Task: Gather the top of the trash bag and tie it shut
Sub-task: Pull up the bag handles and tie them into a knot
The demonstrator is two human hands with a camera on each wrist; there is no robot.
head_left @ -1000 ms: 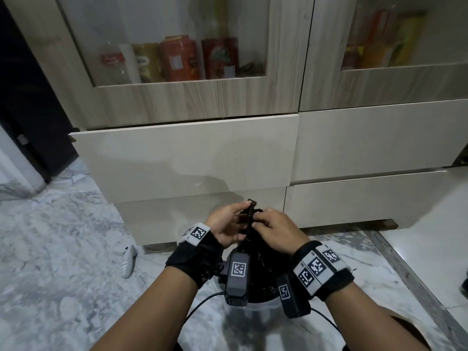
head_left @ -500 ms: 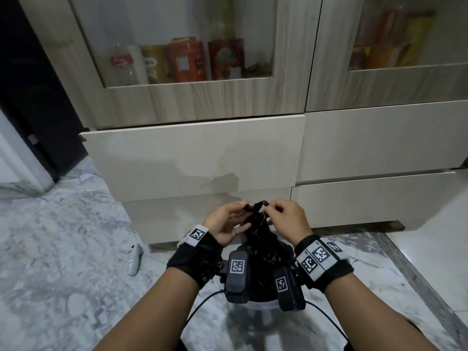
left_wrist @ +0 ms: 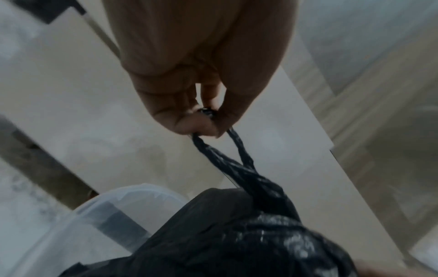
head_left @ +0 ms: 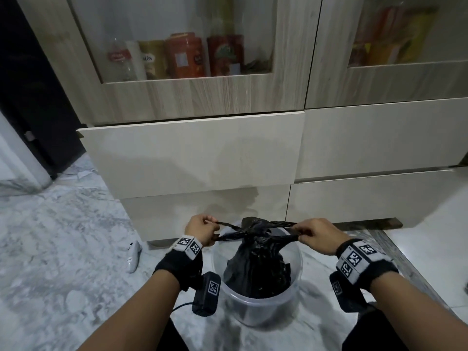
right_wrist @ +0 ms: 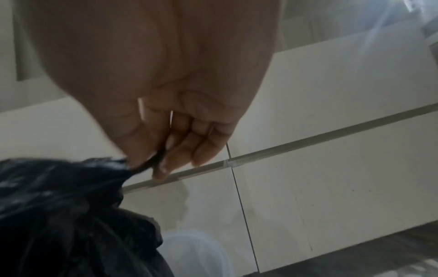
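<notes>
A black trash bag [head_left: 255, 264] stands in a clear plastic bin [head_left: 298, 264] on the floor. Its top is gathered into a bunched neck [head_left: 254, 230], and twisted black strands run out to both sides. My left hand [head_left: 202, 230] grips the left strands [left_wrist: 222, 159] in curled fingers, left of the bin. My right hand [head_left: 314, 234] pinches the right strands [right_wrist: 154, 161] between thumb and fingers, right of the bin. The strands are stretched taut, nearly level, between the two hands.
Cream drawers [head_left: 192, 153] and a wood cabinet with glass doors [head_left: 177, 46] stand just behind the bin. A small white object [head_left: 133, 255] lies on the marble floor at the left. A dark doorway [head_left: 33, 84] opens at the far left.
Both hands were close together at the top of the bag. They have pulled apart, left hand leftward and right hand rightward, drawing the strands tight across the gathered neck.
</notes>
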